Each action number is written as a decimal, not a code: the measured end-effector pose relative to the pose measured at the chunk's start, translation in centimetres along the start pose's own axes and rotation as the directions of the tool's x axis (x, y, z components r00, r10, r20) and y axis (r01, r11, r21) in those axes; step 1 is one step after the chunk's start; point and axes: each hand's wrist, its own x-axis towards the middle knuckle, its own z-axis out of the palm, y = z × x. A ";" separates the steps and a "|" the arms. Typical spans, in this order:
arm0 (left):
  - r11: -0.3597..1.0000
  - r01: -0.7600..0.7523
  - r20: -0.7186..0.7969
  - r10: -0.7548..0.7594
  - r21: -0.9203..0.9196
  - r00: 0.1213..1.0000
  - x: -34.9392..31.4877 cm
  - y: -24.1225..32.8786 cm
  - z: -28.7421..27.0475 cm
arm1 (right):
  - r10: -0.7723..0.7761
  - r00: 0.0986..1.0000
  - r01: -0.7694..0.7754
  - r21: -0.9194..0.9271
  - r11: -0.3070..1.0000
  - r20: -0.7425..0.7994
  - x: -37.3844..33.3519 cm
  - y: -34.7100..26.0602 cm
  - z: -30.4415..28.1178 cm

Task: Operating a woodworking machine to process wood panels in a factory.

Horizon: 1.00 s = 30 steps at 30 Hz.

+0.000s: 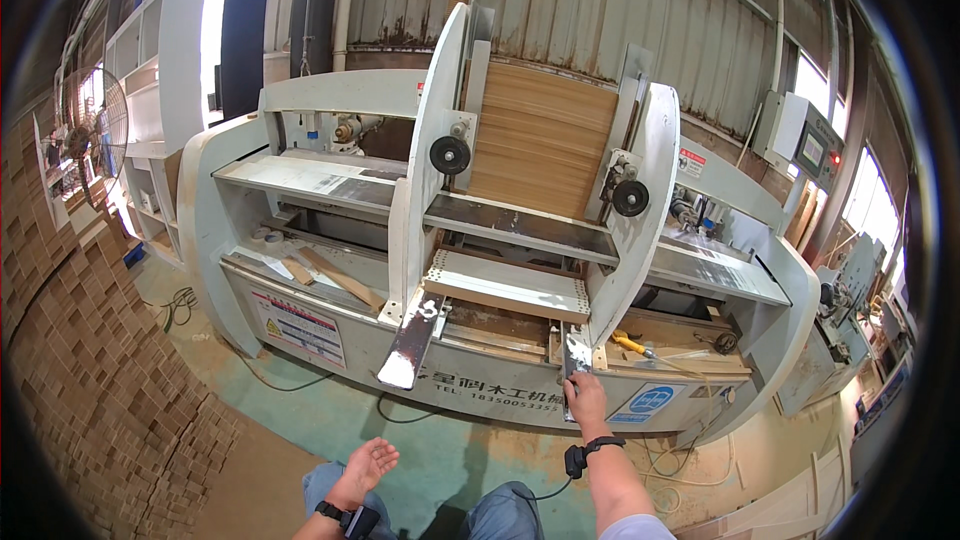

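In the head view my left hand (371,461) is held over my knee with the fingers extended, holding nothing. My right hand (587,396) is closed on the front end of the right metal support arm (577,348), which juts from a large white woodworking machine (300,90). The matching left support arm (411,342) sticks out with its scuffed, white-marked end unheld. Behind the arms lies a pale, board-like piece (510,282) with dotted ends. A stack of wood strips (543,135) stands tilted between two upright side plates carrying black knobs (450,154).
Stacks of wood blocks (80,340) fill the left side, near a standing fan (92,135). A yellow-handled tool (630,344) and loose wood pieces (340,273) lie on the machine's ledges. Hoses (690,465) trail over the green floor. A control panel (815,150) hangs at right.
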 end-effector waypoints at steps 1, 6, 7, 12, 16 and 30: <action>1.000 -0.001 0.004 0.001 -0.001 1.000 0.0 0.0 -0.1 | 0.000 1.000 0.000 0.000 1.000 0.001 0.0 0.0 0.0; 1.000 -0.009 0.022 0.009 0.007 1.000 0.1 -0.1 0.0 | 0.005 1.000 -0.005 0.009 1.000 0.001 -0.1 0.3 -0.1; 1.000 -0.009 0.018 0.009 0.013 1.000 0.0 -0.1 0.0 | 0.005 1.000 -0.005 0.010 1.000 0.002 -0.1 0.2 0.0; 1.000 -0.003 0.010 0.003 0.012 1.000 0.0 -0.1 -0.1 | 0.010 1.000 -0.010 0.015 1.000 0.009 0.0 0.1 0.0; 1.000 0.002 -0.007 -0.002 0.022 1.000 -0.1 0.0 0.2 | 0.019 1.000 -0.019 0.014 1.000 0.013 -0.1 0.2 0.1; 0.999 -0.001 -0.006 0.001 0.034 1.000 0.0 -0.1 -0.1 | 0.020 1.000 -0.021 0.025 0.999 0.021 0.0 0.3 0.0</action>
